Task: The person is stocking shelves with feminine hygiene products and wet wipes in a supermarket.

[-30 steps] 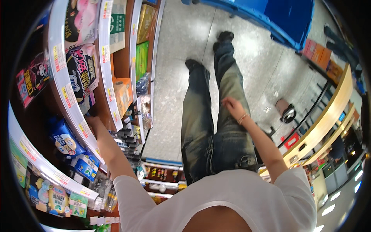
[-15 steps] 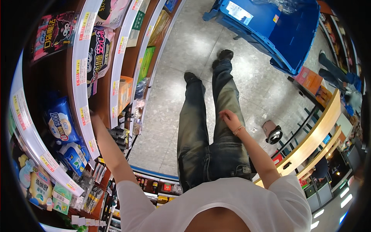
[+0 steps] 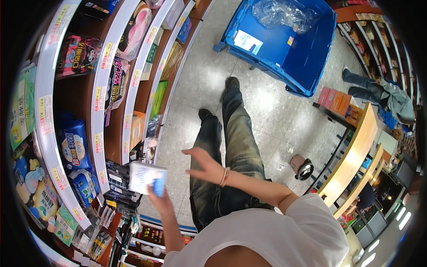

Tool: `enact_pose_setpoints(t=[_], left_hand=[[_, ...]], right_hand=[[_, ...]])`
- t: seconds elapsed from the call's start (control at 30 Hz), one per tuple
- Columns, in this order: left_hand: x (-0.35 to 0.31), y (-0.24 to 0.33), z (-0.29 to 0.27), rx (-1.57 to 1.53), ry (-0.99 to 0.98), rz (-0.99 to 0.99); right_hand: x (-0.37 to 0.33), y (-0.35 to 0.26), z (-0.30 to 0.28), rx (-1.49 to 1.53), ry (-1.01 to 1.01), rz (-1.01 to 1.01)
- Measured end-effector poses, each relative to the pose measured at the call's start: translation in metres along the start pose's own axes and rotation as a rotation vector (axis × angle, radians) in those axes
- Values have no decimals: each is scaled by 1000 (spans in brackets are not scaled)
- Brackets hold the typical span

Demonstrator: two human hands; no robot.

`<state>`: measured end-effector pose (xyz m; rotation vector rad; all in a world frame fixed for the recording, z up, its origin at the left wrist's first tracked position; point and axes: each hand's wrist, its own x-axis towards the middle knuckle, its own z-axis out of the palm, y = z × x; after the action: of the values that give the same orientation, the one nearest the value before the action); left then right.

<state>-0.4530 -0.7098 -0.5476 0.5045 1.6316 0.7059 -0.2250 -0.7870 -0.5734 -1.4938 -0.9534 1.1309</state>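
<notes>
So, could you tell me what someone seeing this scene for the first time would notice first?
Probably the pale blue-and-white packet held up in the left hand, just off the curved store shelves packed with colourful packages on the left. Next, the right hand spread open and empty over the person's jeans. Farther up the tiled aisle stands a big blue cart with crumpled clear plastic inside.

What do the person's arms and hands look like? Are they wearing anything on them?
Both forearms are bare. The white top has short sleeves that end near the elbows. The left hand wears no glove and I see no ring or watch on it. The right hand is also ungloved, with a thin, light-coloured bracelet round its wrist.
</notes>
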Motion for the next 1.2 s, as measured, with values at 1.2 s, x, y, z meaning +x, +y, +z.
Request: enact_pose_setpoints(t=[1.2], left_hand=[[-88,-23,319,595,-691,332]], right_hand=[[188,124,-353,-929,237,26]])
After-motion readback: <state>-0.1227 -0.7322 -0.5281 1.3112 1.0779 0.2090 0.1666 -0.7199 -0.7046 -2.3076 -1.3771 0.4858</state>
